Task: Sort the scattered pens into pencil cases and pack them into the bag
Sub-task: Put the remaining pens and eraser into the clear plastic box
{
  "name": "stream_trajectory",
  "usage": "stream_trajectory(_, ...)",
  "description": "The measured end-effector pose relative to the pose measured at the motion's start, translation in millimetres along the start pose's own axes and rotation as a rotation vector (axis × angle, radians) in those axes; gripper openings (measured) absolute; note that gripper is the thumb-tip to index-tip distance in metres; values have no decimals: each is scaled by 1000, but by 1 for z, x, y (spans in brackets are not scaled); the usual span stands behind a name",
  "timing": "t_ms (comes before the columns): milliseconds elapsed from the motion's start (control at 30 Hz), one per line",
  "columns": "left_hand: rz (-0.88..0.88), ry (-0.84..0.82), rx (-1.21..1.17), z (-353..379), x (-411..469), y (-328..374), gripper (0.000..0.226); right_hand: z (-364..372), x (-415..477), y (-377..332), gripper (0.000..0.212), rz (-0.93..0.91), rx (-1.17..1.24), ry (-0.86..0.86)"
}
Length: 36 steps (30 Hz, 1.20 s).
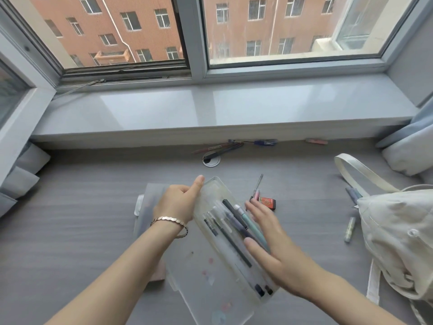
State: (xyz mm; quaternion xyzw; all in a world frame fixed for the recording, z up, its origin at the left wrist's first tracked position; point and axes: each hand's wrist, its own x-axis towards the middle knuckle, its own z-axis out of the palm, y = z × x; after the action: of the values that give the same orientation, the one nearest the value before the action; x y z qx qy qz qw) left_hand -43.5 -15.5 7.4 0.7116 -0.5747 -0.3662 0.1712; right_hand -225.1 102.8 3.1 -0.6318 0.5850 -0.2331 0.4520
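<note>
A clear plastic pencil case [212, 192] lies open on the grey desk [70, 219], its lid [206, 289] folded toward me. Several pens [232, 221] lie inside it. My left hand [179, 202] grips the case's far left edge, thumb along the rim. My right hand [269, 240] rests with straight fingers on the pens and the case's right side. A second frosted case [145, 205] lies under my left hand. A pink pen [256, 192] sits just right of the case. The beige cloth bag [396, 233] slumps at the right.
A red-and-black eraser [268, 202] lies by the pink pen. Loose pens lie under the windowsill [225, 146], and others beside the bag [350, 228]. A round cable hole [211, 159] is in the desk. Curtains hang at both sides.
</note>
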Motion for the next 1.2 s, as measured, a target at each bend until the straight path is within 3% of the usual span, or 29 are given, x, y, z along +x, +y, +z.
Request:
stream_trajectory(100,26,-50,-26,-1,3,4,65,-14,11,0,41,215,389,-8)
stream_trajectory(167,54,-69,-27,-1,4,9,64,-18,17,1,43,271,519,-76)
stream_trajectory(400,-3,-313,163,-11,7,22,55,-8,17,15,30,330,683,-49)
stream_trajectory(500,-3,-204,324,-30,16,4,59,-7,15,21,32,367,753,5)
stream_trajectory(567,-100,-82,75,-40,18,-17,55,-7,17,24,30,372,826,94)
stream_trajectory(633,-329,-110,-367,-37,6,-32,55,-8,21,24,31,361,868,186)
stream_trajectory(700,-537,-294,-640,-18,-14,-40,57,-5,27,21,30,358,876,260)
stream_trajectory(767,-601,-398,-746,2,-30,-43,68,2,33,15,30,360,871,289)
stream_trajectory(900,-596,-284,-882,20,-36,-47,77,13,45,10,30,358,835,272)
stream_trajectory(1033,-500,-163,-810,20,-36,-58,80,15,56,11,27,438,752,148)
stream_trajectory(1100,-476,-80,-792,20,-37,-63,79,8,69,11,37,487,659,125)
stream_trajectory(1200,-475,-16,-810,18,-38,-67,77,-11,107,30,40,453,323,387)
